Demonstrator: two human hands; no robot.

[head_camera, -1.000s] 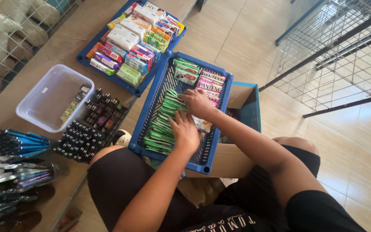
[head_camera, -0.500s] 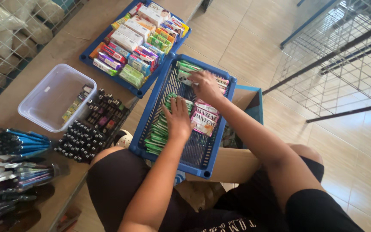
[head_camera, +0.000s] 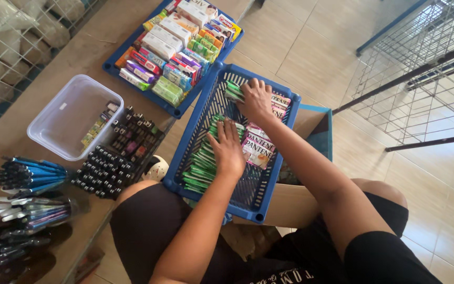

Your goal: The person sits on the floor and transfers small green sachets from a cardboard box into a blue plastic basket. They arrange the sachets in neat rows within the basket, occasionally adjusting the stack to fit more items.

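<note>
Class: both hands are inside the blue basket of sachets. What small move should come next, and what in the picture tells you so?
Probably the left hand should press the green sachets flush to the basket wall. That row looks fanned and uneven, while the right hand already rests on the sachets at the far end beside the white and pink ones.

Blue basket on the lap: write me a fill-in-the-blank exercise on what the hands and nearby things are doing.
1. The left hand lies flat on a row of ____ sachets inside the blue basket.
2. The right hand reaches to the basket's ____ end.
3. The clear plastic tub sits on the ____.
4. The basket rests on a ____ box.

Missing words: green; far; table; cardboard
</note>
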